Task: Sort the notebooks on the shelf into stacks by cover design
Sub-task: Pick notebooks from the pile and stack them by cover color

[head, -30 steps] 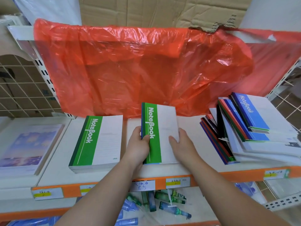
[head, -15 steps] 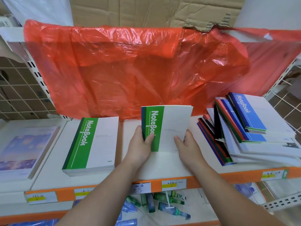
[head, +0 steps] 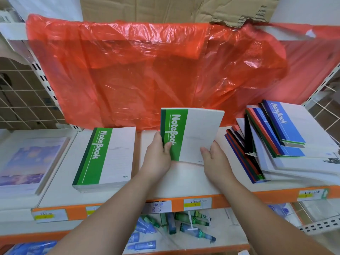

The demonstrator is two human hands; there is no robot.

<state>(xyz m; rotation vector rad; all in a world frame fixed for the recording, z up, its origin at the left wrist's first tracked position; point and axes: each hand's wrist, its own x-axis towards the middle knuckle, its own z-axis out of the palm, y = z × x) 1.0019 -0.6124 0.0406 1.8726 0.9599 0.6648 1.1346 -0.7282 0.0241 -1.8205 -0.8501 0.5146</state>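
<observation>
- The left hand (head: pixel 159 155) grips a green-and-white paper notebook printed "NoteBook" (head: pixel 191 135) by its green spine band, thumb across the front and fingers behind.
- The right hand (head: pixel 215 159) holds the same notebook at its lower right corner, thumb on the white cover and fingers curled round the edge.
- The notebook stands nearly upright over the middle of the white shelf with an orange front lip (head: pixel 184 183). Whether its bottom edge touches the shelf cannot be told.
- A neat stack of matching green-and-white notebooks (head: pixel 104 157) lies flat just left of the hands.
- Towards the right end, a slumped pile of mixed blue, red and green notebooks (head: pixel 265 155) leans over, with a blue-and-white notebook (head: pixel 283 124) on top.
- At the left end lie pale notebooks with a purple sky picture (head: pixel 27 162).
- A crumpled red plastic sheet (head: pixel 147 70) hangs along the back edge.
</observation>
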